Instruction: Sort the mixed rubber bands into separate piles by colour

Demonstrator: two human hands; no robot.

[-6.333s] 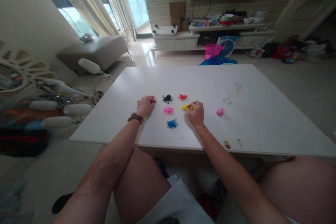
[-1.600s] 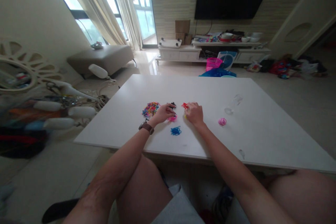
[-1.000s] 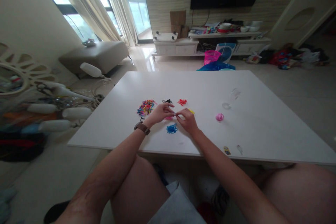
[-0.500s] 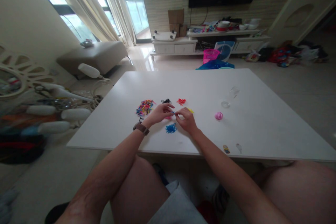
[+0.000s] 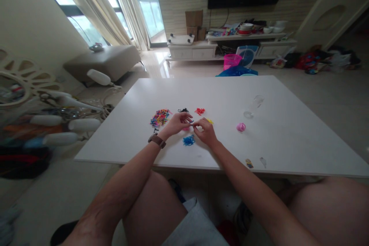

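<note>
My left hand (image 5: pixel 177 122) and my right hand (image 5: pixel 205 130) meet fingertip to fingertip above the white table (image 5: pixel 276 142), both pinched on something tiny that I cannot make out. Under them lie a pink pile (image 5: pixel 186 128) and a yellow pile (image 5: pixel 210 122) of small bands, mostly hidden. A blue pile (image 5: pixel 188 140) sits just in front of the hands. A mixed multicolour heap (image 5: pixel 160 117) lies to the left, with a black pile (image 5: pixel 182 110) and a red pile (image 5: pixel 199 111) beyond. A brown watch is on my left wrist.
A pink round object (image 5: pixel 241 127) and a clear plastic bag (image 5: pixel 253 107) lie to the right on the table. Two small items (image 5: pixel 249 163) sit near the front edge. A cluttered rack (image 5: pixel 57 119) stands left; a TV cabinet (image 5: pixel 230 44) and pink basket (image 5: pixel 232 61) stand beyond.
Earlier the hands rested apart on separate piles, the left on the mixed heap, the right on the yellow pile. They have come together over the pink pile. The last half second shows almost no movement.
</note>
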